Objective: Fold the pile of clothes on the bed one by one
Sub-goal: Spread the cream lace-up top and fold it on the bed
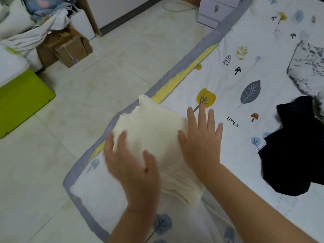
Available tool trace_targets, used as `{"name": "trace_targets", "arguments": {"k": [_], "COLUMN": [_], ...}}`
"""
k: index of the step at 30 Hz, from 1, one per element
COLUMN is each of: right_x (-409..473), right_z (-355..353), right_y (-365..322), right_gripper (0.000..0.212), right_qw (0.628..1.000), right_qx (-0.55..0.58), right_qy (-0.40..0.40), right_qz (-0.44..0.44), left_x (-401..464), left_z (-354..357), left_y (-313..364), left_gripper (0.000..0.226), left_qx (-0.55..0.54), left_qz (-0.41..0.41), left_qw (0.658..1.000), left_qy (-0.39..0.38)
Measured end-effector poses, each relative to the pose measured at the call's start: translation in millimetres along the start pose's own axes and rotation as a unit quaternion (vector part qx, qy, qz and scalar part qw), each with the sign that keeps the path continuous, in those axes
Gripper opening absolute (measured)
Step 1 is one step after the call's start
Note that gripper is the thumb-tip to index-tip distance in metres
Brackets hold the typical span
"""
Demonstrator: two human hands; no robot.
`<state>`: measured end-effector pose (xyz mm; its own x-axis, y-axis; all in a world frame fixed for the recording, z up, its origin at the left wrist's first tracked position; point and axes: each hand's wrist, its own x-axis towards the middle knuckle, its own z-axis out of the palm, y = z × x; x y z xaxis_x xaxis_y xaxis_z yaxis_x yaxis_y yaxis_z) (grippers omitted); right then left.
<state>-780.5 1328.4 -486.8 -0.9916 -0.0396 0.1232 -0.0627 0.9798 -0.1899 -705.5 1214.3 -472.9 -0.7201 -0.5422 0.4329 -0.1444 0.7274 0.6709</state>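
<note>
The cream ribbed knit garment [154,137], folded into a square at the bed's [228,155] near edge, is being pressed flat by the left hand [133,163] and right hand [201,139], fingers released, so next likely comes the black crumpled garment [294,149] at three o'clock.

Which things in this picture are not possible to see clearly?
- Left hand: blurred in the head view; contact with the cream garment unclear.
- Black garment: cut off by the right edge.
- Patterned garment: cut off by the right edge.
</note>
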Motion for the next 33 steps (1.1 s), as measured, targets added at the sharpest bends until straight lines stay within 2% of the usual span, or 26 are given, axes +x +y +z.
{"name": "trace_targets", "arguments": {"k": [1,3,6,8,11,16,19,22,24,27,29,33], "right_x": [-8,-19,-28,-31,-24,-34,-46,-34,-24,-23,-28,-44], "right_z": [8,26,50,60,60,41,34,19,4,-32,-56,-95], "right_y": [-2,-2,5,10,10,16,21,27,31,32,34,45], "right_gripper": [0.058,0.062,0.065,0.064,0.063,0.063,0.061,0.060,0.059,0.052,0.046,0.033], "right_qw": [1.000,0.998,0.996,0.996,0.995,0.997,0.987,0.978,0.973,0.973,0.965,0.949], "right_qx": [-0.007,-0.018,-0.024,-0.023,-0.025,-0.001,0.017,0.023,0.067,0.144,0.208,0.253], "right_qy": [-0.007,-0.049,-0.079,-0.084,-0.099,-0.056,-0.144,-0.197,-0.212,-0.161,-0.130,-0.143], "right_qz": [0.012,0.027,0.013,-0.002,0.000,0.051,0.072,0.062,0.061,0.077,0.094,0.126], "left_x": [10,28,42,45,51,54,58,70,79,90,91,85], "left_z": [13,44,70,74,78,71,68,65,59,43,31,16], "left_y": [-1,-13,-57,-81,-80,-76,-71,-53,-41,-15,12,62], "left_gripper": [0.055,0.056,0.071,0.073,0.077,0.080,0.072,0.061,0.059,0.051,0.036,0.020], "left_qx": [0.058,0.181,0.275,0.263,0.274,0.276,0.287,0.300,0.289,0.214,0.147,0.097], "left_qz": [0.078,0.166,0.177,0.143,0.136,0.145,0.131,0.114,0.106,0.108,0.086,0.122], "left_qw": [0.994,0.954,0.877,0.863,0.853,0.846,0.822,0.794,0.797,0.838,0.857,0.837], "left_qy": [-0.043,-0.171,-0.351,-0.407,-0.422,-0.432,-0.474,-0.516,-0.519,-0.490,-0.487,-0.525]}}
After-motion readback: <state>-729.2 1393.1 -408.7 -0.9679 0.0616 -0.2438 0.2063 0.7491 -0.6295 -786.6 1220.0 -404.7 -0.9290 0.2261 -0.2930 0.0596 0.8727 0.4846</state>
